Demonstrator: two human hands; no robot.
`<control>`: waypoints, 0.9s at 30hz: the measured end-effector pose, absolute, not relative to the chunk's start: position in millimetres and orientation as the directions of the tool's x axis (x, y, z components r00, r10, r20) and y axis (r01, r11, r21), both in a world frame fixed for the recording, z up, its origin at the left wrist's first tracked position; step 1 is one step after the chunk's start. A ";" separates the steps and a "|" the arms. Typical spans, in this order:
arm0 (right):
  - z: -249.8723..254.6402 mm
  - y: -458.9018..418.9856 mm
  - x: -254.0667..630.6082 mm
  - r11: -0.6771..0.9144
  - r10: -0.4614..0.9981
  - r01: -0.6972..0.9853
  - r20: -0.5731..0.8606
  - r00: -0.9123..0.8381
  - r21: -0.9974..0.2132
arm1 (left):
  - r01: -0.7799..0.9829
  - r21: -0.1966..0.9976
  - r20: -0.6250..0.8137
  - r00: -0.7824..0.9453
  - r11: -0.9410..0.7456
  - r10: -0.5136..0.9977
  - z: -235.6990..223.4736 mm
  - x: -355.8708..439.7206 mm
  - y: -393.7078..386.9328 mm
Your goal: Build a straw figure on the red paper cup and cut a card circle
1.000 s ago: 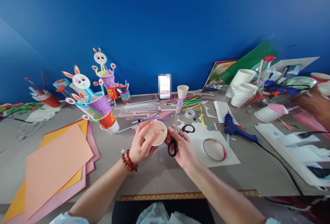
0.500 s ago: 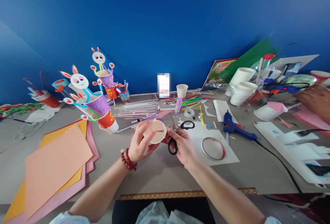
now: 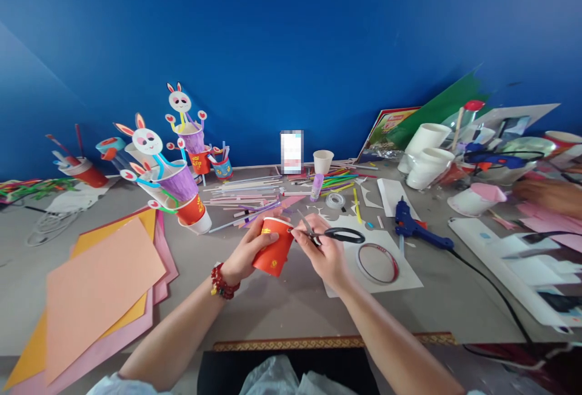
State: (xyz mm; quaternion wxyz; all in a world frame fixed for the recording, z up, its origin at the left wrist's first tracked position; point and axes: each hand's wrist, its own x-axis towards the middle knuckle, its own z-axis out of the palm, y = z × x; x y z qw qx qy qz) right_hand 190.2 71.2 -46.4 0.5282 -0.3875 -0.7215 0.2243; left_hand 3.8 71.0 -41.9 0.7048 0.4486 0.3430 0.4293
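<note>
My left hand (image 3: 249, 251) is wrapped round a red paper cup (image 3: 275, 252) with yellow print, its thumb across the front. The cup leans slightly, with its white rim upward. My right hand (image 3: 324, 254) is closed on black-handled scissors (image 3: 342, 235) close to the cup's right side. One handle loop sticks out to the right and the metal blades rise above the fingers. The right fingertips are at the cup's side near the rim; whether they pinch anything else there is too small to tell. White paper with cut-out holes (image 3: 336, 223) lies under and beyond my right hand.
Rabbit cup figures (image 3: 175, 186) stand at the left, behind stacked coloured paper (image 3: 104, 298). A tape ring (image 3: 377, 263), a blue glue gun (image 3: 416, 225) with its cord, and a power strip (image 3: 513, 268) lie at right. Straws (image 3: 245, 191) are scattered behind. Another person's hand (image 3: 545, 195) is far right.
The red cup has turned from showing its open inside to showing its printed side. The scissors have swung so a handle loop points right. The other person's hand has moved lower.
</note>
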 end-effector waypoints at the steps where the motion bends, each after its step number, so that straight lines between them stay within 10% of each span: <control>1: -45.5 71.6 191.4 0.611 0.787 0.325 0.598 -0.151 -0.722 | -0.307 0.911 -0.127 0.427 0.276 0.895 -40.1 2.8 70.9; 11: -36.3 81.3 205.5 0.821 0.544 0.119 0.701 -0.461 -0.558 | -0.219 0.815 -0.250 0.702 0.536 0.666 -42.6 -13.7 79.5; 16: -38.8 79.9 205.0 0.678 0.722 0.194 0.592 -0.359 -0.709 | -0.334 0.718 -0.164 0.771 0.611 0.615 -57.6 -16.0 91.3; 23: -49.7 79.3 193.1 0.414 0.907 -0.002 0.413 0.079 -0.910 | -0.283 0.956 0.174 0.313 -0.083 0.934 -67.2 -11.2 89.1; 27: -53.4 73.0 184.1 0.327 0.945 -0.073 0.327 0.012 -0.942 | -0.242 0.960 0.204 0.255 -0.142 0.945 -62.3 1.6 76.3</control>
